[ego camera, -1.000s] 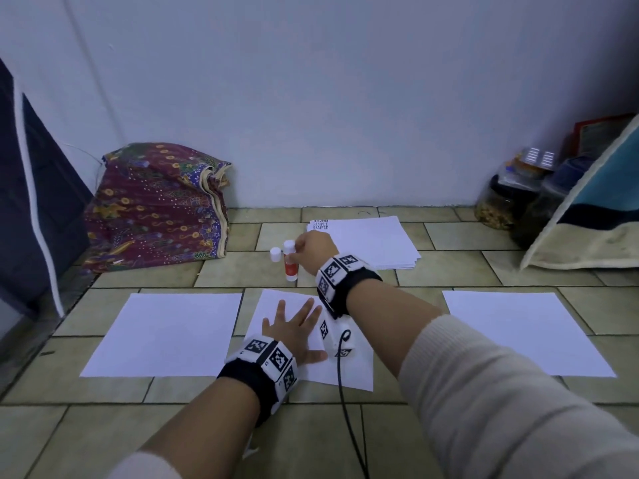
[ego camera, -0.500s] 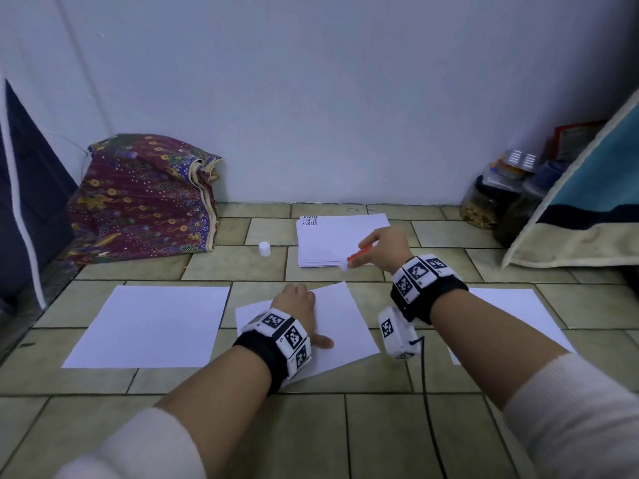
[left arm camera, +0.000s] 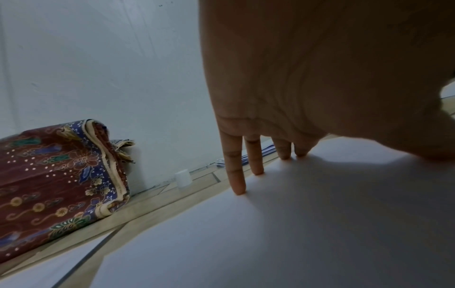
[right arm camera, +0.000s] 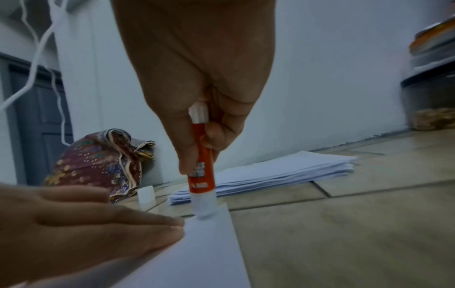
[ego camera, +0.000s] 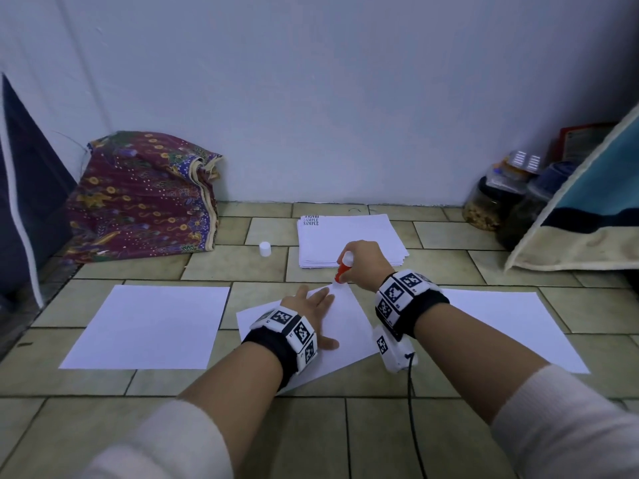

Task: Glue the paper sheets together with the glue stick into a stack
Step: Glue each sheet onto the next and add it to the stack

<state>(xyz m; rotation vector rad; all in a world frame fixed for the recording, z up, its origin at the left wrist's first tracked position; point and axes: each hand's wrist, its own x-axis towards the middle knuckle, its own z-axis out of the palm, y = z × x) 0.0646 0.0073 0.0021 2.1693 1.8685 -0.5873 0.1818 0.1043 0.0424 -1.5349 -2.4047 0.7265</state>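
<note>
My right hand grips an orange glue stick, uncapped, tip down on the far corner of the middle paper sheet. That sheet lies skewed on the tiled floor. My left hand lies flat on it with straight fingers, holding it down just left of the glue tip. Single sheets lie to the left and to the right. A pile of sheets sits behind, near the wall.
The white glue cap stands on the floor left of the pile. A patterned cloth bundle leans at the back left. Jars and a blue-and-cream cushion fill the back right corner. A black cable hangs from my right wrist.
My right hand lifted the glue stick from beside its cap, swung right and brought it tip down onto the sheet's far corner. The middle sheet turned askew under my left hand.
</note>
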